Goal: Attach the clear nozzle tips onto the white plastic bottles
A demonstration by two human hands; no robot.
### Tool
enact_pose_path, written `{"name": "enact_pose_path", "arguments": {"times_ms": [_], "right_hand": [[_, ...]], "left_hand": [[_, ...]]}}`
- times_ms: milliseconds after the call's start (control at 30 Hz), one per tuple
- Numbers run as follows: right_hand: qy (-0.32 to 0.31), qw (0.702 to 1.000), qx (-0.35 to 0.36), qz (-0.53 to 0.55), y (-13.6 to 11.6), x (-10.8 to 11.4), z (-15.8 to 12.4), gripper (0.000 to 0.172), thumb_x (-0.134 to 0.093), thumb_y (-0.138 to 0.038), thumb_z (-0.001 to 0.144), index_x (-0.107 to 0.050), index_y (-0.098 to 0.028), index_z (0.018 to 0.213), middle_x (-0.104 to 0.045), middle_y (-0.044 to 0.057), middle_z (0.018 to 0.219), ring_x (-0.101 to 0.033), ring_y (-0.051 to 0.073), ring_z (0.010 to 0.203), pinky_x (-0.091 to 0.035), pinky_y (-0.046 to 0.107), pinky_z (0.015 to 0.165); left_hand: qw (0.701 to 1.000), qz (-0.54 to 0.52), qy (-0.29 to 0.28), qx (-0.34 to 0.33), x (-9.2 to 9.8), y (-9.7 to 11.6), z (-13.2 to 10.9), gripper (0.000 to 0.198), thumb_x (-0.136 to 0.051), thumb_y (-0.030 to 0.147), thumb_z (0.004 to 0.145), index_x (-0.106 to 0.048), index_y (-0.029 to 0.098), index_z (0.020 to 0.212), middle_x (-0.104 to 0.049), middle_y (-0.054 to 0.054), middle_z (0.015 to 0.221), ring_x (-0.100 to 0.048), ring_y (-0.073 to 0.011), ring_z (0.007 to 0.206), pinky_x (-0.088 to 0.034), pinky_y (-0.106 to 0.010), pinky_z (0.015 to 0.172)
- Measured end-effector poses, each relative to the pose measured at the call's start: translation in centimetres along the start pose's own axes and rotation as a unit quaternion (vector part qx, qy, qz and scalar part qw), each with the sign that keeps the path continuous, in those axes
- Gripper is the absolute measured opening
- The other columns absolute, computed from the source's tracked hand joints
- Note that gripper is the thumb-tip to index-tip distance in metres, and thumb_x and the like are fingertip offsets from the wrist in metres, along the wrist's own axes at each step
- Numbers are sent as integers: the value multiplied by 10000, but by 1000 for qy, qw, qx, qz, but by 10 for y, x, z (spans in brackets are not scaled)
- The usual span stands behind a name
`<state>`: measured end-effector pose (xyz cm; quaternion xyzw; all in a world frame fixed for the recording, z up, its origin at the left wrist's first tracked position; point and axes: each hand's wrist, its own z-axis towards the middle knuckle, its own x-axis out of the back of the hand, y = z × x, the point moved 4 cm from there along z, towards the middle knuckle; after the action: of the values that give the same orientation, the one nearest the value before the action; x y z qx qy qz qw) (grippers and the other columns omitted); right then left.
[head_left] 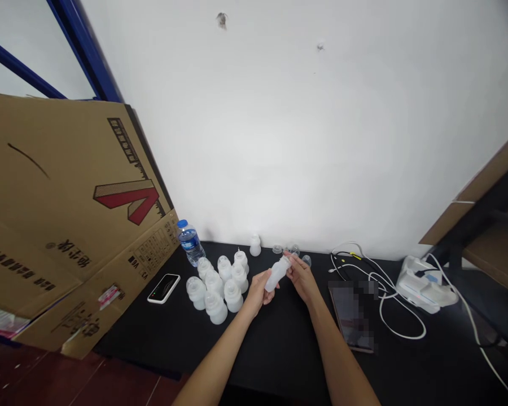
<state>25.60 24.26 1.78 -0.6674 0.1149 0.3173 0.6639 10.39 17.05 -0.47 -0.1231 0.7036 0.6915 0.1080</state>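
Observation:
My left hand [258,291] and my right hand [300,276] together hold a frosted white plastic bottle [277,274] tilted across the space between them. The left hand grips its lower end, and the right hand's fingers wrap its upper end. Left of my hands stands a tight cluster of similar frosted bottles [215,288]. Another bottle [255,246] stands alone near the wall. Several small clear caps [295,250] lie just beyond my right hand.
The black tabletop [279,349] holds a water bottle [189,243], a phone [163,288], a blurred tablet [351,316], tangled white cables [381,287] and a white device [423,285]. A large cardboard sheet [68,214] leans at the left against a white wall [279,124].

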Motion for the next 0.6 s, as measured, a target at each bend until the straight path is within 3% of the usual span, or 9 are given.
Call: {"name": "enact_pose_path", "arguments": {"times_ms": [100, 267, 433, 600], "right_hand": [[-8, 1000, -6, -3, -1, 0, 0, 407, -974, -464, 781, -877, -285, 1133, -809, 74, 1220, -473, 96, 625, -414, 261, 535], [-22, 1000, -4, -13, -1, -2, -1, 444, -956, -422, 803, -846, -318, 1220, -734, 77, 1464, -437, 81, 587, -415, 255, 495], [-22, 1000, -13, -10, 0, -4, -1, 381, -908, -415, 861, -839, -292, 1215, -756, 95, 1425, -418, 96, 569, -378, 266, 479], [-15, 1000, -2, -23, -1, -3, 0, 299, -921, -418, 825, -859, -287, 1087, -789, 72, 1344, -421, 107, 579, -348, 268, 485]], "left_hand": [[998, -51, -12, 47, 0, -4, 1, 697, -655, 803, 914, -673, 125, 751, -453, 47, 441, -301, -48, 325, -128, -199, 334], [983, -149, 2, 110, 6, -9, 4, 574, -741, 710, 893, -653, 148, 970, -681, -18, 726, -369, -22, 384, -107, -167, 354], [983, -145, -13, 113, 7, -10, 4, 589, -710, 715, 908, -639, 133, 970, -669, -23, 727, -339, -15, 388, -84, -175, 359], [988, -123, -17, 93, 6, -9, 4, 622, -696, 747, 901, -656, 127, 940, -665, -26, 720, -329, -19, 383, -97, -188, 357]]}}
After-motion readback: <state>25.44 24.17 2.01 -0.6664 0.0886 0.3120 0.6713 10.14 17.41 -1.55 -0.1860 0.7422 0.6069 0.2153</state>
